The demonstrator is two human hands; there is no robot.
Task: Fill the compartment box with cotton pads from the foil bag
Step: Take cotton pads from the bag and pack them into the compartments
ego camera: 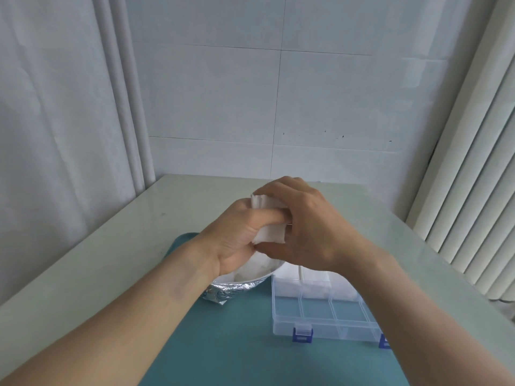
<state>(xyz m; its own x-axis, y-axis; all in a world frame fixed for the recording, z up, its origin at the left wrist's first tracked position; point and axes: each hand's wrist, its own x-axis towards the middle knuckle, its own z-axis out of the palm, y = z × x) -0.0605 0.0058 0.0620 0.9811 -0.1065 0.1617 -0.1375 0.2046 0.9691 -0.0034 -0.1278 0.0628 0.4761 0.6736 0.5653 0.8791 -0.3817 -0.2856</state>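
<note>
Cotton pads (269, 218) form a stack above the foil bag (237, 285). The left hand (239, 235) and right hand (309, 232) both have their grip closed around it. The compartment box (328, 310) lies just beside the bag.

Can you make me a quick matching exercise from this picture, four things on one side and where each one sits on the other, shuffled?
Things:
1. stack of cotton pads
2. foil bag
3. compartment box
4. teal mat

Places:
A. flat on the table, under the bag and the box
B. held up between both hands
C. on the mat, right of the bag
D. below the left hand, mouth open

Pairs: 1-B, 2-D, 3-C, 4-A
</note>
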